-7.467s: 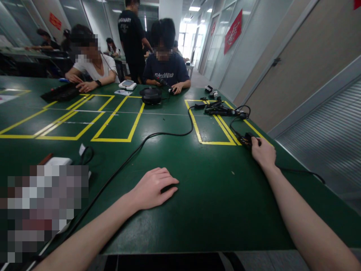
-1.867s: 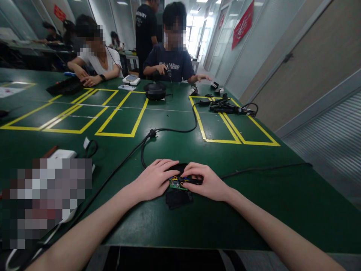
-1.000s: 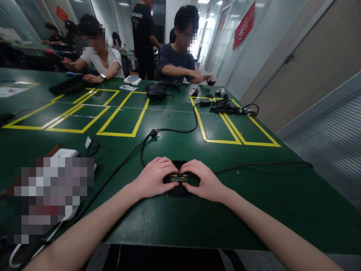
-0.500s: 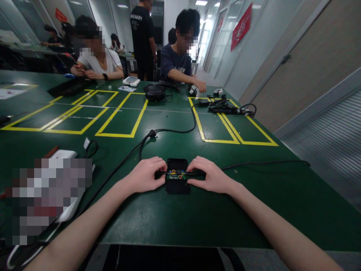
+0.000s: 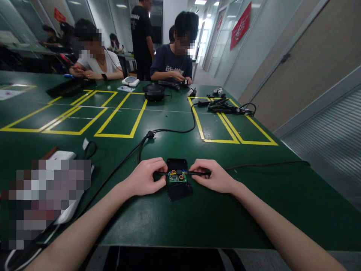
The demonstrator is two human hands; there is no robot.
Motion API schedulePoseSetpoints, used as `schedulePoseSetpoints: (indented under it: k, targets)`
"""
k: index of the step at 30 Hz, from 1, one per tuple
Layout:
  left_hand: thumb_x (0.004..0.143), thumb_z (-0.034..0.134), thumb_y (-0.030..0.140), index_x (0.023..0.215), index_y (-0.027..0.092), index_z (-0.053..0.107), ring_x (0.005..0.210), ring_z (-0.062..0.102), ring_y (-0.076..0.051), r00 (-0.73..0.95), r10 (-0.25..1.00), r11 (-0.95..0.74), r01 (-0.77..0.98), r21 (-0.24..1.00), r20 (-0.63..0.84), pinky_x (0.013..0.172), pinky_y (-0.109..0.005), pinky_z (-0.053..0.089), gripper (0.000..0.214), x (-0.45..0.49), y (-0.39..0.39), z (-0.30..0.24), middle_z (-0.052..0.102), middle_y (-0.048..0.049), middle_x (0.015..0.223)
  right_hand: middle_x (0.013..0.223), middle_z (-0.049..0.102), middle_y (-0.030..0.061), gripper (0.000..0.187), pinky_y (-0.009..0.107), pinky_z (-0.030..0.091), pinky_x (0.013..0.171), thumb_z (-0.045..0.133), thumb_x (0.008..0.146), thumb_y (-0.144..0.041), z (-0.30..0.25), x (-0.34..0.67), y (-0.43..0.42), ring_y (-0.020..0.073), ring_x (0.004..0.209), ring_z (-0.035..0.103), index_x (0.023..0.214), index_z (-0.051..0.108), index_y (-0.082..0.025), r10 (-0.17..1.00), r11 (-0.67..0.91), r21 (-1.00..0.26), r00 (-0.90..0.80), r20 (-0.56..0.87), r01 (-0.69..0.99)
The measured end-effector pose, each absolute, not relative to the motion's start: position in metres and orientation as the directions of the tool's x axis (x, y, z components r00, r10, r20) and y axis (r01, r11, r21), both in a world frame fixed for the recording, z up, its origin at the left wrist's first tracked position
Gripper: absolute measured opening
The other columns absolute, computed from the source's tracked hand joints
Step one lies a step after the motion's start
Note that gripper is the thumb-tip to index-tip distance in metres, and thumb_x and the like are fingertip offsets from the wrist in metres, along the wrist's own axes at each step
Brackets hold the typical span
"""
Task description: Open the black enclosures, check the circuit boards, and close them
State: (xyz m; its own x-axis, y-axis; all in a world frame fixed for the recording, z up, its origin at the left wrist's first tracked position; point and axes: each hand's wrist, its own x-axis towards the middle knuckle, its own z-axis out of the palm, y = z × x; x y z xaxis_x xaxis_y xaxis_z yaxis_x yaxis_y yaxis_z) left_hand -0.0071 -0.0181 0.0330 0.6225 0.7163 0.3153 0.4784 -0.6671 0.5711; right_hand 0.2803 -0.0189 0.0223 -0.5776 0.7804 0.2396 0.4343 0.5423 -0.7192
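A green circuit board (image 5: 177, 178) with two copper coils lies between my hands, wired to a black cable at each side. My left hand (image 5: 148, 176) pinches the left cable (image 5: 161, 173) close to the board. On the other side, the fingers of my right hand (image 5: 213, 176) are closed round the right cable (image 5: 197, 173). Just behind the board lies one black plastic case half (image 5: 177, 163). The other case half (image 5: 179, 191) sits in front of it, turned askew on the table; its edge near the board is partly covered.
Black cords with a plug (image 5: 150, 134) cross the green table (image 5: 180, 222). A white box (image 5: 65, 155) and a blurred-out object stand at the left. Yellow tape frames (image 5: 114, 135), a black round device (image 5: 153, 92) and a cable bundle (image 5: 225, 107) lie farther back, where two people sit.
The front case half has turned askew and come away from the board. My right hand has shifted slightly right along its cable. The person opposite has drawn their hands together.
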Motion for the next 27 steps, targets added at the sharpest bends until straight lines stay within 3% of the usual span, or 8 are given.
schedulePoseSetpoints:
  k: [2,6,9,17,20,24,27]
  targets:
    - [0.080,0.058,0.019,0.080,0.019,0.056,0.066,0.051,-0.013,0.649,0.696,-0.668,0.429,0.608,0.307,0.063,-0.024,0.041,0.003,-0.0066,-0.0209,0.0346,0.056,0.0015,0.075,0.072,0.060,-0.0007,0.006,0.022,0.041,0.052,0.066,0.088,-0.022,0.0241,0.2808,-0.0217,0.0099,0.056,0.051,0.090,0.070,-0.018,0.779,0.520,-0.753,-0.586,0.224,0.403]
    - [0.073,0.084,0.049,0.079,0.019,0.055,0.064,0.048,-0.012,0.722,0.630,-0.691,0.354,0.631,0.286,0.059,-0.024,0.037,0.042,-0.0049,-0.0257,0.0338,0.055,0.0028,0.075,0.070,0.060,-0.0011,0.007,0.021,0.039,0.050,0.067,0.085,-0.024,0.0254,0.2821,-0.0251,0.0088,0.054,0.047,0.083,0.067,-0.018,0.745,0.499,-0.791,-0.642,0.182,0.354]
    - [0.065,0.089,0.062,0.077,0.020,0.053,0.063,0.047,-0.012,0.759,0.601,-0.715,0.371,0.593,0.251,0.057,-0.025,0.034,0.057,-0.0028,-0.0280,0.0306,0.054,0.0037,0.074,0.069,0.057,-0.0019,0.007,0.021,0.037,0.050,0.068,0.083,-0.022,0.0248,0.2813,-0.0260,0.0082,0.055,0.046,0.078,0.065,-0.018,0.721,0.500,-0.795,-0.673,0.163,0.343]
    - [0.070,0.083,0.027,0.080,0.020,0.056,0.066,0.054,-0.012,0.733,0.655,-0.685,0.471,0.556,0.185,0.059,-0.024,0.035,0.030,-0.0011,-0.0248,0.0292,0.059,0.0039,0.079,0.072,0.060,-0.0010,0.002,0.019,0.039,0.049,0.066,0.084,-0.019,0.0234,0.2788,-0.0257,0.0083,0.055,0.049,0.082,0.067,-0.018,0.746,0.496,-0.787,-0.644,0.170,0.367]
    - [0.070,0.082,0.026,0.081,0.020,0.057,0.066,0.054,-0.012,0.720,0.670,-0.677,0.493,0.547,0.180,0.059,-0.024,0.035,0.027,-0.0014,-0.0231,0.0306,0.059,0.0040,0.079,0.073,0.060,-0.0007,0.003,0.019,0.038,0.049,0.065,0.084,-0.018,0.0236,0.2791,-0.0251,0.0082,0.055,0.050,0.083,0.068,-0.018,0.746,0.526,-0.762,-0.635,0.201,0.377]
    - [0.072,0.083,0.033,0.097,0.020,0.064,0.071,0.058,-0.014,0.715,0.677,-0.674,0.505,0.539,0.176,0.062,-0.025,0.038,0.034,0.0000,-0.0231,0.0294,0.063,0.0023,0.086,0.074,0.063,0.0003,0.004,0.019,0.039,0.051,0.064,0.085,-0.017,0.0242,0.2801,-0.0242,0.0084,0.057,0.052,0.085,0.068,-0.017,0.726,0.583,-0.717,-0.642,0.248,0.382]
    - [0.075,0.077,0.030,0.096,0.021,0.065,0.073,0.060,-0.014,0.713,0.682,-0.663,0.512,0.547,0.160,0.064,-0.025,0.041,0.026,0.0015,-0.0239,0.0271,0.064,0.0021,0.087,0.074,0.064,0.0003,0.004,0.019,0.039,0.051,0.064,0.084,-0.016,0.0247,0.2803,-0.0236,0.0086,0.057,0.053,0.084,0.068,-0.017,0.715,0.611,-0.687,-0.646,0.266,0.394]
